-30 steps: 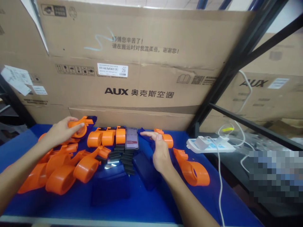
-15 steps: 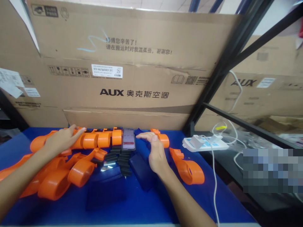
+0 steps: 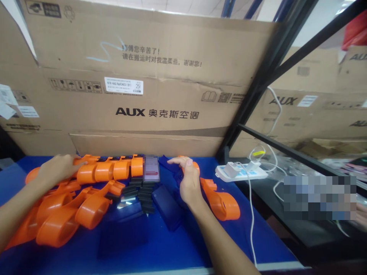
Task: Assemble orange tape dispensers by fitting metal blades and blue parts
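At the left end of a row of orange plastic rings with flat strips (image 3: 104, 172), my left hand (image 3: 59, 168) is bent over one piece. Its thumb and fingers close about that orange ring piece (image 3: 77, 162), and the fingertips are partly hidden. My right hand (image 3: 189, 185) is open, with the fingers stretched leftward and the thumb up, above dark blue pouches (image 3: 168, 206). Partly behind its wrist is another orange ring (image 3: 196, 167). A phone (image 3: 151, 169) with a lit screen stands at the row's right end, between the hands.
More orange rings (image 3: 59, 221) lie heaped at front left, and one ring (image 3: 225, 205) lies at right. Black strips (image 3: 146, 198) are stacked below the phone. A white power strip (image 3: 241, 172) trails a cable over the blue table's (image 3: 177, 256) right side. Tall cartons (image 3: 157, 88) stand behind.
My left hand has moved left along the orange row, and its fingers are now more bent. My right hand keeps nearly the same pose. The whole view has shifted slightly.
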The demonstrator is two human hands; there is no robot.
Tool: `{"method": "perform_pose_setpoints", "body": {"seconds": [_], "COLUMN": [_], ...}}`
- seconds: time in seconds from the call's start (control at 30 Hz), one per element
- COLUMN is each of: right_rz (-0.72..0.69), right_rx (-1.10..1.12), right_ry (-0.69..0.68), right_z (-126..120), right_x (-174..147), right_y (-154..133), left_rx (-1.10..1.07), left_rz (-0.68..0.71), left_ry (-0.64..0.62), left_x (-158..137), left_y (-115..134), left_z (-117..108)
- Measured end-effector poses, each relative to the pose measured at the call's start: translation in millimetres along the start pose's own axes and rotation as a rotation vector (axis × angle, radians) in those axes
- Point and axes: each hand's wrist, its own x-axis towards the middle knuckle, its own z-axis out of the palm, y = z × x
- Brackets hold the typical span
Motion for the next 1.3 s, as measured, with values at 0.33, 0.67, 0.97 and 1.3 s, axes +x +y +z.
{"method": "perform_pose_setpoints", "body": {"seconds": [0.33, 0.67, 0.97, 1.3], "right_rz": [-0.074, 0.328, 0.578, 0.393], "right_rx": [0.013, 0.447, 0.656, 0.334], "right_ry": [-0.023, -0.204, -0.168, -0.243], "right_z": [-2.1, 14.2, 8.5, 21.6], "right_x": [-0.7, 0.4, 5.8, -1.8], "right_y": [-2.0, 5.0, 1.5, 12.2], "left_rx": [0.769, 0.348, -0.481, -0.646], "left_rz": [0.681, 0.74, -0.087, -0.425], "left_ry": [0.294, -0.209, -0.511, -0.332], "left_x": [-18.8, -139.3, -128.2, -122.3], "left_y": [71.3, 94.3, 86.1, 65.2], "left_z": [40.4, 183.3, 218.8, 218.9]}}
